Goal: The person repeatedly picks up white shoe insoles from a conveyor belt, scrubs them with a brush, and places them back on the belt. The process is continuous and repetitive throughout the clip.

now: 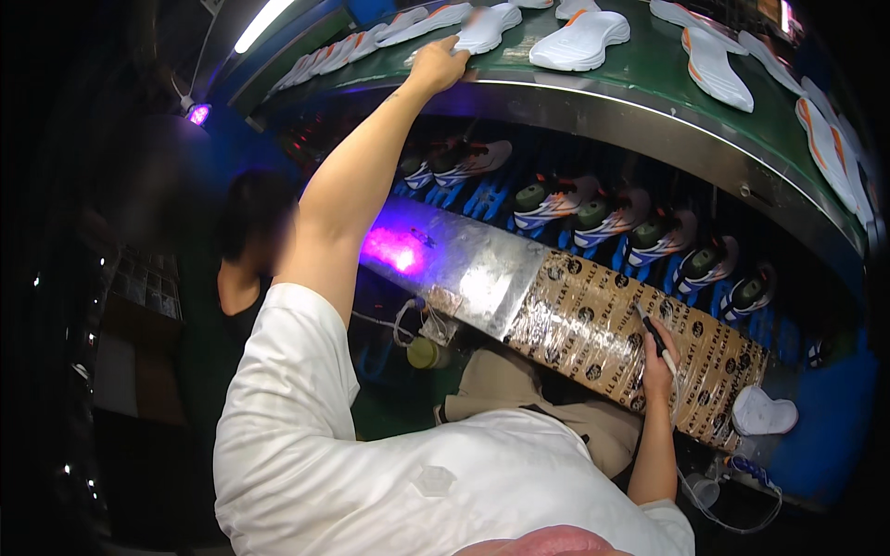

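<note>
One white shoe sole (491,31) lies on a green conveyor belt (649,72), among other soles (579,43). The left hand (439,67) reaches to its near edge; whether that grip holds it cannot be told. The right hand (659,369) has its grip wrapped around a black, corded, pen-shaped tool (656,337), over a counter (570,324) covered in brown printed paper. Shoes (607,219) sit in a row between belt and counter.

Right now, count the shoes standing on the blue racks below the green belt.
7 plainly visible: two shoes nearest the left arm, then five more rightward. A dark shape at far right may be another; others may be hidden.
</note>
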`<state>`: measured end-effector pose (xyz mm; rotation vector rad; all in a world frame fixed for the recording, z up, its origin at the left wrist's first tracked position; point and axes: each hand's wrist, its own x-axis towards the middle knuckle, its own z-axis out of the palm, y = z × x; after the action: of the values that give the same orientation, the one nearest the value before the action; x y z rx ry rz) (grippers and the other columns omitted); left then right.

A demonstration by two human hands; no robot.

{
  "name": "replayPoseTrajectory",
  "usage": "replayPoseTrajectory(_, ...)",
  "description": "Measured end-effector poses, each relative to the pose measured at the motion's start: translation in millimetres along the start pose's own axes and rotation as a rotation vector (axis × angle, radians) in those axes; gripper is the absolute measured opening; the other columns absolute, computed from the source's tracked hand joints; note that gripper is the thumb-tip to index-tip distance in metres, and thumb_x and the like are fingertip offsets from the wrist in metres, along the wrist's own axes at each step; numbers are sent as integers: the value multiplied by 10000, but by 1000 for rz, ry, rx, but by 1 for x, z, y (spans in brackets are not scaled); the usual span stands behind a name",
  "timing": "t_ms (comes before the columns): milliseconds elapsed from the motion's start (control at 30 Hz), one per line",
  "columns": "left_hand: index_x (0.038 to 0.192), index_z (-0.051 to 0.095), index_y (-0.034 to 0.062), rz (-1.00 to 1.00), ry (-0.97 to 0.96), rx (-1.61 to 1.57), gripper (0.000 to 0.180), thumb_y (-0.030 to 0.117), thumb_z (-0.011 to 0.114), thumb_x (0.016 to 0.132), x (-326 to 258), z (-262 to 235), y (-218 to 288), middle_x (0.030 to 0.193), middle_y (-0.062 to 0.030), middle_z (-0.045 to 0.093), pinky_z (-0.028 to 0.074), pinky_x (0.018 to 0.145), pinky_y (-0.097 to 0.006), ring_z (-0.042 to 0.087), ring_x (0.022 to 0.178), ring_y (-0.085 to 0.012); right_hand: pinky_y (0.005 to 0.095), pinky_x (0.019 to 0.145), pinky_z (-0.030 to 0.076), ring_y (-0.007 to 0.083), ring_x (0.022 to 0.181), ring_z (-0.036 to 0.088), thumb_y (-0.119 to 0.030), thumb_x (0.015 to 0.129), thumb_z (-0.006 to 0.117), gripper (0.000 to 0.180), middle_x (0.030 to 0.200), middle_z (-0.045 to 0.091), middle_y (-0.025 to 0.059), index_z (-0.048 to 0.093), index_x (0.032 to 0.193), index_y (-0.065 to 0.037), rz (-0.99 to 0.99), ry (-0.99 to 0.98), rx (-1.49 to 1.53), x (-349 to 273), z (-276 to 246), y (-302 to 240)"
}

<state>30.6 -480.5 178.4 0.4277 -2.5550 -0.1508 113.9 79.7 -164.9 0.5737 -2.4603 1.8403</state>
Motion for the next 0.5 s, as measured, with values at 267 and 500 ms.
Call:
replayPoseTrajectory(267, 1380, 573, -13, -101, -40, 185, 547, 264, 540, 910, 73, 14, -95, 1222, -331, 667, 478, 1059, -465, 611, 1245, -436, 354, 816, 514, 235, 898, 656, -64, 946, 651, 297, 1062, 696, 121, 701, 1235, -18, 123, -47, -53, -4, -8, -15)
replayPoseTrajectory(500, 1407, 534, -5, -232, -244, 791, 576, 100, 555, 841, 156, 13, -239, 1291, -323, 635, 492, 1014, -503, 623, 1206, -456, 344, 761, 524, 268, 840, 663, -35, 899, 672, 302, 992, 677, 151, 701, 1193, 28, 95, -62, 14, 4, -8, -21)
